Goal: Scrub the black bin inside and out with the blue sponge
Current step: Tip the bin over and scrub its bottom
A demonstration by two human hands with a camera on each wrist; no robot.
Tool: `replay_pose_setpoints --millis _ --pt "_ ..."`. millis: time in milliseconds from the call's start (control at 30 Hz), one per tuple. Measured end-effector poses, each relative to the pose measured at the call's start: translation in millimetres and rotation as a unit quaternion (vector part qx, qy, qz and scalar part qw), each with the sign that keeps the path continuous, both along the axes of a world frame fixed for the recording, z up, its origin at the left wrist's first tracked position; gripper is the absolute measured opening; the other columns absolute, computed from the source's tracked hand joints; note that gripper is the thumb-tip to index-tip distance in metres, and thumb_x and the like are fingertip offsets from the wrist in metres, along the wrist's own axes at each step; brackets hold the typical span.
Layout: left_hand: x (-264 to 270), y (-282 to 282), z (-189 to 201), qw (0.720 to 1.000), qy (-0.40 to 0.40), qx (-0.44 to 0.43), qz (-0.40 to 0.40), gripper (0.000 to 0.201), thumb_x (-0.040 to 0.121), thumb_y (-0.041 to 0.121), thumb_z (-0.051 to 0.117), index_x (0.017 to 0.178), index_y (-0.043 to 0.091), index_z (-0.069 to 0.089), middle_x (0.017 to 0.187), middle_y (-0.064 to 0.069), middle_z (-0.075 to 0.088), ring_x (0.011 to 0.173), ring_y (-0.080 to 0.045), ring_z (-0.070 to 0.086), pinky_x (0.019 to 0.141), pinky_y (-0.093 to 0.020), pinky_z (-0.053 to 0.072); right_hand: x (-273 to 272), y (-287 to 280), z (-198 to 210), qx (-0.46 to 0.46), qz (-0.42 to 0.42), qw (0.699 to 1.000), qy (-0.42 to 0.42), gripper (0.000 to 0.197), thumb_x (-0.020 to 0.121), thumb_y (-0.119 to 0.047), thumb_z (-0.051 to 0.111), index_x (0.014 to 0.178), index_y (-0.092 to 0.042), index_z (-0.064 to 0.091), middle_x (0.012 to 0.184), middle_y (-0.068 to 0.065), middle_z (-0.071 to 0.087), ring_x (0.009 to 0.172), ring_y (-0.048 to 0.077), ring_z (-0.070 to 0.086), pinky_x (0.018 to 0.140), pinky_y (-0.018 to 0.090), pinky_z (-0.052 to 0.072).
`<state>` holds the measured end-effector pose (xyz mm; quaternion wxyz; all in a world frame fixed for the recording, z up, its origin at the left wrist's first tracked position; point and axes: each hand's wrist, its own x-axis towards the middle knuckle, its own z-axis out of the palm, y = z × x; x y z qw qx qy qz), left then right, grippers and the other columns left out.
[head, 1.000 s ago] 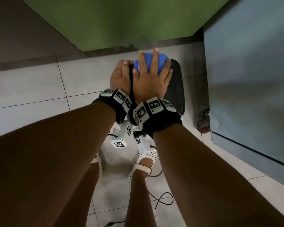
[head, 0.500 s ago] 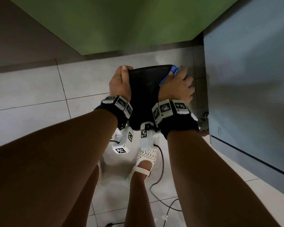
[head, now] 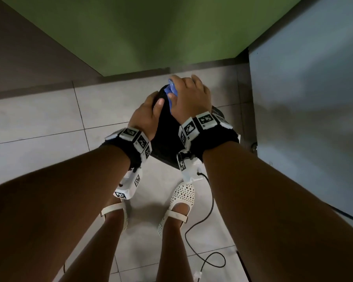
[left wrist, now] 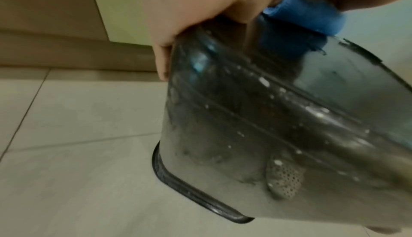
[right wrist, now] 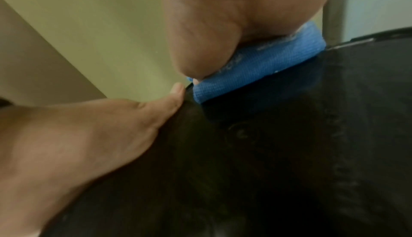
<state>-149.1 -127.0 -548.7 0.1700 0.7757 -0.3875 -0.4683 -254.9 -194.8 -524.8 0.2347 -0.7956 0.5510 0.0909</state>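
Observation:
The black bin (head: 165,137) is held tilted off the tiled floor, with its rim (left wrist: 189,194) pointing down in the left wrist view. My left hand (head: 154,104) grips the bin's upper left edge, thumb (right wrist: 175,94) lying on the dark wall (right wrist: 289,152). My right hand (head: 183,88) curls over the blue sponge (head: 172,90) and presses it on the bin's top far end. The sponge (right wrist: 256,68) lies flat on the black surface under my thumb, and it shows as a blue sponge (left wrist: 312,20) above the speckled wet bin wall (left wrist: 267,117). The bin's inside is hidden.
A green door (head: 151,37) stands ahead and a blue-grey cabinet (head: 304,98) close on the right. My feet in white shoes (head: 183,198) are right under the bin. A black cable (head: 204,241) loops over the floor tiles (head: 39,123).
My right hand carried the sponge from the bin's right side up to its far top end. The bin has turned in my left hand's grip.

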Motion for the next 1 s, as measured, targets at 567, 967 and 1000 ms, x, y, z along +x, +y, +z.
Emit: replay_pose_setpoints --millis 567,967,1000 --pt "-2 3 -6 0.997 0.007 -0.021 0.068 0.044 0.098 0.042 0.029 0.137 0.027 0.043 0.135 -0.003 0.055 0.126 -0.024 0.048 0.102 -0.024 0.033 -27 12 -11 -0.130 -0.141 0.981 0.012 0.035 0.093 -0.032 0.037 0.107 -0.013 0.062 0.106 0.021 0.063 0.086 0.035 0.063 0.074 0.039 0.051" --pt "2 4 -13 0.990 0.089 -0.068 0.085 0.042 0.098 0.036 0.033 0.140 0.032 0.038 0.140 0.001 0.049 0.131 -0.017 0.044 0.111 -0.027 0.033 -3 22 -14 -0.169 -0.183 0.968 0.013 0.035 0.090 -0.032 0.037 0.103 -0.013 0.064 0.098 0.014 0.067 0.091 0.032 0.063 0.081 0.041 0.048" --pt "2 4 -13 0.989 0.100 -0.068 0.087 0.042 0.098 0.036 0.033 0.140 0.031 0.038 0.140 0.001 0.049 0.130 -0.017 0.044 0.112 -0.029 0.033 7 21 -12 -0.156 -0.152 0.976 -0.005 0.037 0.091 -0.033 0.035 0.109 -0.013 0.061 0.105 0.013 0.066 0.098 0.032 0.061 0.087 0.042 0.046"
